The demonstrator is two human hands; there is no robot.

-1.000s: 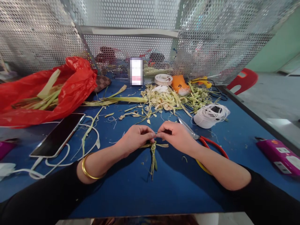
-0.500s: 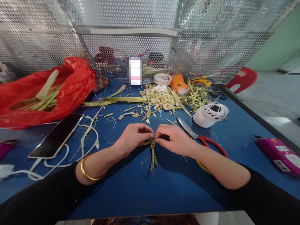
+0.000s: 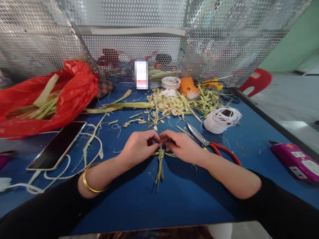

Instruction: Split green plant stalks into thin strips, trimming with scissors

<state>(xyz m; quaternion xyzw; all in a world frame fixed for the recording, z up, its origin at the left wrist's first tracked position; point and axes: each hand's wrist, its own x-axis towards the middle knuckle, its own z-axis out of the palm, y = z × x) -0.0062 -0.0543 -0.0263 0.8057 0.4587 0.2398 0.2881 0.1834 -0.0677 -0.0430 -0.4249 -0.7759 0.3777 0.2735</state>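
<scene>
A small bundle of green and yellowish leaf strips, probably corn husk, is bound near its top and has loose ends pointing towards me. Just above its bound end, my left hand is closed, thumb and forefinger pinching a thin pale strand. Close against it, my right hand is also closed, its fingertips pinched on the strand. Fingers partly hide where the strand meets the bundle. Short strips stick out sideways under both hands. Scissors with red handles lie beyond my right wrist, partly covered by my forearm.
A spool of white string stands past the scissors. Husk scraps are heaped at the back. To the left are a red plastic bag and a phone with a white cable. A purple power strip lies right; perforated metal panels close the back.
Both hands stay together at the top of the bundle. My right fingers are more curled, and the bundle's lower ends have swung slightly left. The camera view has shifted a little.
</scene>
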